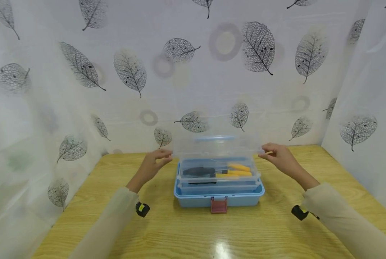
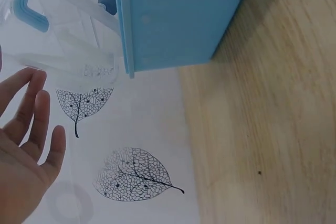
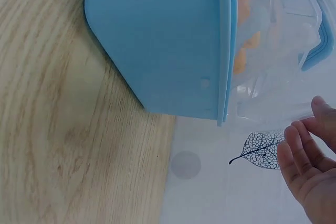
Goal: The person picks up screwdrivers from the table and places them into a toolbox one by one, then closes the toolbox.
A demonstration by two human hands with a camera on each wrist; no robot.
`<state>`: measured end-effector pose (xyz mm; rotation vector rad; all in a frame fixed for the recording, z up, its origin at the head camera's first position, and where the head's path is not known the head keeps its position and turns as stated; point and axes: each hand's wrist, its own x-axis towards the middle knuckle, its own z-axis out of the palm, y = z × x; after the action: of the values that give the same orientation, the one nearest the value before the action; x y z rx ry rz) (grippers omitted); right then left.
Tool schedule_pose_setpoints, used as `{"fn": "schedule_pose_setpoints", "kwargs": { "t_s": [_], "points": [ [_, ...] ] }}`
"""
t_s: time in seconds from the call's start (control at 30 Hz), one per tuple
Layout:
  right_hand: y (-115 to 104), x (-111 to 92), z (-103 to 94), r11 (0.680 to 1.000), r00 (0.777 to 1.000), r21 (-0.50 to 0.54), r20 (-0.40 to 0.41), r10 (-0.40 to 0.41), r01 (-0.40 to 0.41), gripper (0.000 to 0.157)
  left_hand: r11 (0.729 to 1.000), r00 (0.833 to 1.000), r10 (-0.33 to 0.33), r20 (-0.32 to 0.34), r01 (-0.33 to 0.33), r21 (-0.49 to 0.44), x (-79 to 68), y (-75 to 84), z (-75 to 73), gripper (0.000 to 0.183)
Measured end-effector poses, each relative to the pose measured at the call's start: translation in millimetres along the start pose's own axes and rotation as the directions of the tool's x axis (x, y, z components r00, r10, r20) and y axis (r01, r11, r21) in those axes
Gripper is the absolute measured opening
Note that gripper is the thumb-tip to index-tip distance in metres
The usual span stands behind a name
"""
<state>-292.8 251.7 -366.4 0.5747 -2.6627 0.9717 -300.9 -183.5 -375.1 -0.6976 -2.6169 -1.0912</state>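
Observation:
A light blue toolbox (image 1: 193, 202) with a dark red latch (image 1: 219, 205) stands on the table, its clear lid (image 1: 193, 145) raised and tilted back. My left hand (image 1: 150, 166) pinches the lid's left edge; in the left wrist view its fingers (image 2: 39, 111) are at that clear edge. On the opposite side my right hand (image 1: 281, 158) pinches the lid's right edge between thumb and fingers, as the right wrist view also shows. Inside, a clear tray (image 1: 218, 178) holds several tools with yellow handles (image 1: 239, 173) and a black-handled tool (image 1: 199, 171); their kind is blurred by the plastic.
The toolbox sits on a wood-grain table (image 1: 186, 233), near its far edge. A pale curtain (image 1: 193, 86) printed with dark leaves hangs behind and along both sides. A blue handle (image 1: 215, 138) is set in the lid.

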Motion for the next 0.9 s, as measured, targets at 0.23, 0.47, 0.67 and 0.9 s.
{"fn": "schedule_pose_setpoints", "kwargs": {
  "t_s": [0.23, 0.47, 0.67, 0.9],
  "points": [
    [-2.0, -9.2, 1.5, 0.999, 0.998, 0.031, 0.053, -0.036, 0.035, 0.035, 0.999, 0.992, 0.042, 0.122, -0.038, -0.030, -8.9, -6.4, 0.8, 0.046],
    [-2.4, -17.8, 4.1, 0.997, 0.996, 0.020, 0.046, -0.073, 0.072, 0.034, 0.997, 0.980, 0.043, 0.192, -0.030, -0.070, -13.4, -7.4, -1.1, 0.052],
    [-0.8, -22.5, 7.2, 0.994, 0.994, 0.010, 0.034, -0.105, 0.105, 0.032, 0.997, 0.975, 0.050, 0.218, -0.034, -0.076, -17.5, -6.5, -2.3, 0.053],
    [4.5, -26.7, 12.7, 0.986, 0.987, -0.045, 0.010, -0.159, 0.160, 0.034, 0.993, 0.974, 0.075, 0.215, -0.054, -0.101, -23.6, -7.5, 1.7, 0.054]
  ]
}}
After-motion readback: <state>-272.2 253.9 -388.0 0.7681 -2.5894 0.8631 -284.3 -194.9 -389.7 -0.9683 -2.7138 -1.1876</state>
